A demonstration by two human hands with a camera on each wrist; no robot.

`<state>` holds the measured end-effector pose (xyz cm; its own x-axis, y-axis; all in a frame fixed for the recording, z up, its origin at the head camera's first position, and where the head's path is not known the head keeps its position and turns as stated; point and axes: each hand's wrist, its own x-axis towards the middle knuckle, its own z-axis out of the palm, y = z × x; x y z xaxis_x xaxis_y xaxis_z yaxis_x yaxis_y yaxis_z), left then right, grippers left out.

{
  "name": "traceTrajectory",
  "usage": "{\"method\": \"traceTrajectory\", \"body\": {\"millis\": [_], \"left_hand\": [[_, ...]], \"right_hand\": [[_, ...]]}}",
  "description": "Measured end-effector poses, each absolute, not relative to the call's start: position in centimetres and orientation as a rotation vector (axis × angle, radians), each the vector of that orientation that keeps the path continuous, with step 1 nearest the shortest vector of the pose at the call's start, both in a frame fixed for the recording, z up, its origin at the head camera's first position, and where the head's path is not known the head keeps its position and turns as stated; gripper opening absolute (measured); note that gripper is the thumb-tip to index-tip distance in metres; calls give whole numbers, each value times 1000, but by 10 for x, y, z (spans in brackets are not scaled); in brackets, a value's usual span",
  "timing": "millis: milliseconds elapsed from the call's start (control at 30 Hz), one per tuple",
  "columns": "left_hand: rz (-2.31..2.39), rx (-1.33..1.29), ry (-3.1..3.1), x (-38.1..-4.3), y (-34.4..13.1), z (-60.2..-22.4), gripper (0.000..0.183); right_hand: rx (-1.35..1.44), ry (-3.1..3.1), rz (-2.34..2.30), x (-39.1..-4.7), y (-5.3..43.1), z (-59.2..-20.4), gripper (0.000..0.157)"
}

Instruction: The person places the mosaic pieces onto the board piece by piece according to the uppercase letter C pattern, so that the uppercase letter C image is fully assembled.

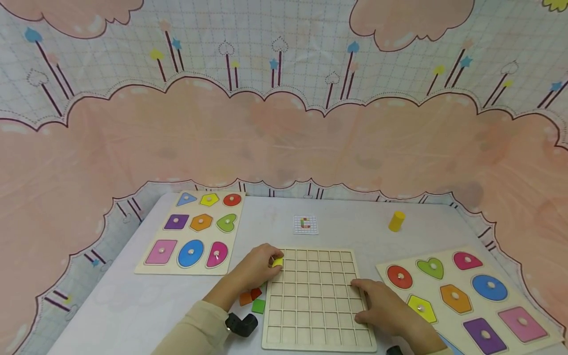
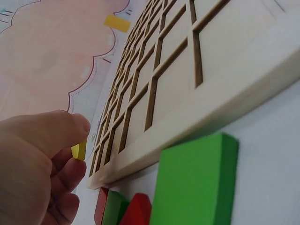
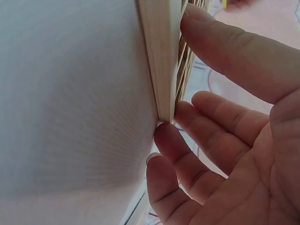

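My left hand (image 1: 257,266) pinches a small yellow block (image 1: 277,262) between thumb and fingers at the far left corner of a wooden grid board (image 1: 317,296). In the left wrist view, part of the yellow block (image 2: 79,150) shows below the thumb; fingers hide the rest. My right hand (image 1: 383,305) rests on the board's right edge, thumb and index fingertip on top. The right wrist view shows other fingertips against the board's side (image 3: 161,61). Beside the board's left edge lie a green square block (image 1: 258,306), an orange block (image 1: 245,298) and a red block (image 1: 256,294).
Shape puzzle boards with knobbed pieces lie to the left (image 1: 191,241) and right (image 1: 443,276). A small card (image 1: 305,224) with a coloured grid pattern lies beyond the grid board. A yellow cylinder (image 1: 397,221) stands at the back right. Patterned cloth hangs behind the table.
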<state>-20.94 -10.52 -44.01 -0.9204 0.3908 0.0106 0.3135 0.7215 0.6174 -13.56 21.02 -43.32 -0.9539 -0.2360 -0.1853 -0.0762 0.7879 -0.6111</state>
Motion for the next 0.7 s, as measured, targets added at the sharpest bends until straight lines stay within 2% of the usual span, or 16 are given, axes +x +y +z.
{"method": "traceTrajectory", "body": {"millis": [700], "left_hand": [[915, 783, 2839, -216, -80, -449, 28]], "right_hand": [[-224, 2705, -948, -137, 212, -433, 69]]}}
